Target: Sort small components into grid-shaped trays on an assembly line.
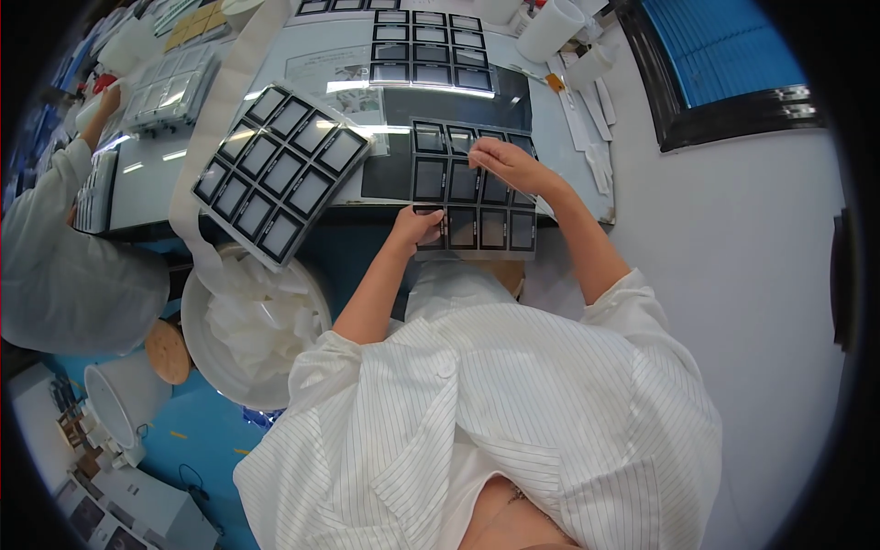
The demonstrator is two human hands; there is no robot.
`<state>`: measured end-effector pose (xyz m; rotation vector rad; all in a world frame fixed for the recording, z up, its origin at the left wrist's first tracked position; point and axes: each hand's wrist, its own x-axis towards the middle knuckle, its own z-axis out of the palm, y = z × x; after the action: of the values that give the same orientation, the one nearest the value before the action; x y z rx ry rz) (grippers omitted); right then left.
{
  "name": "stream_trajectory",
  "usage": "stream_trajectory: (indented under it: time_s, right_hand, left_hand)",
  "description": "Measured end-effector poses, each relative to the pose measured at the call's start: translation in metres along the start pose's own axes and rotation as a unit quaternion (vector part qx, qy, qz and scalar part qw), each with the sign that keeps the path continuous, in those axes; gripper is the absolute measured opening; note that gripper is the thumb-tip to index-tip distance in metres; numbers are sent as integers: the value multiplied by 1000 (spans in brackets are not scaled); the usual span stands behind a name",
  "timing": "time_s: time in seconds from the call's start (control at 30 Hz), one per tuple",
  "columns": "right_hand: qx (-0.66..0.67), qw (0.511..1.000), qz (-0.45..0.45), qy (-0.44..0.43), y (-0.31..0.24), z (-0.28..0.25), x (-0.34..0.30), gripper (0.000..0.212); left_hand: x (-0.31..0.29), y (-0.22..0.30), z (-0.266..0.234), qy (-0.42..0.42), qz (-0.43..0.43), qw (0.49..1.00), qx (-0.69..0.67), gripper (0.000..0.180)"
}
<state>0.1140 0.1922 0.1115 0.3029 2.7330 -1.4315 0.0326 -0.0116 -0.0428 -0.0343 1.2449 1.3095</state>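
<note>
A clear sheet of black-framed rectangular panels [464, 228] lies partly on the table and juts over its front edge towards me. My left hand [420, 226] grips the sheet's left edge, thumb on top. Above the sheet's upper right part, my right hand [513, 167] is closed with its fingertips pinched together. A thin clear edge runs below that hand; whether the fingers hold it I cannot make out. Under the sheet's far part is a dark mat [510, 95]. A second similar panel sheet [282, 165] sits tilted to the left, its near corner over the table edge.
More panel sheets [431, 50] lie at the back. White bottles [552, 29] and pale strips [579, 115] line the right side. A white band [220, 110] hangs down towards a bin [321, 302] of crumpled film. At far left a co-worker's arm [99, 119] reaches over the table.
</note>
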Motion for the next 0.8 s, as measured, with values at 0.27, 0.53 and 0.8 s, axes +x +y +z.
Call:
stream_trajectory:
  time_s: [0.27,0.53,0.8]
  right_hand:
    - [-51,996,-32,-60,-5,27,-3,22]
    - [109,992,30,-47,-15,40,4,23]
    - [26,1000,8,0,11,20,15,26]
  left_hand:
    - [-60,38,30,235,168,755,589,53]
    - [-8,38,29,269,472,538,644,69]
    - [5,37,38,222,406,539,704,84]
